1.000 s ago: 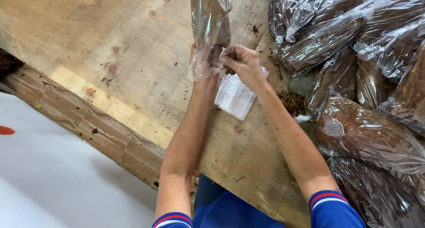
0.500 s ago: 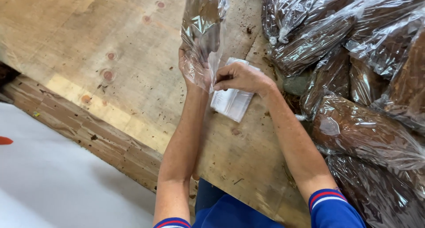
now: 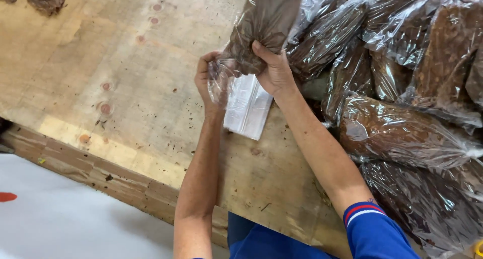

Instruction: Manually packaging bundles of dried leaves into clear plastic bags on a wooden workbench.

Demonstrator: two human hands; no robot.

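Since the earlier frame both of my hands have risen a little and drawn closer, and the bag now stands taller between them, its loose neck more tightly gathered.

Far left, the pale, scuffed plywood bench (image 3: 100, 88) lies dotted with dark crumbs, its worn wooden edge running below. Next comes my left hand (image 3: 207, 80), forearm reaching straight up from the bench edge, wrist bent slightly back, fingers curled and clamped on the crinkled slack at the lower left of the clear plastic bag packed with brown shredded material (image 3: 264, 22). Behind the wrists, flat on the bench, lies a small stack of empty clear plastic bags (image 3: 247, 108). My right hand (image 3: 274, 68) comes in at a slant from the lower right, blue sleeve with red and white cuff at the elbow; its thumb and fingers are closed hard around the gathered neck just beneath the filled part. To do this well, I judge the pinch should sit snug against the contents, with the slack pulled evenly so no crumbs spill. Rightmost, a heap of filled clear bags of the same brown material (image 3: 402, 133) lies piled just beside my right forearm.
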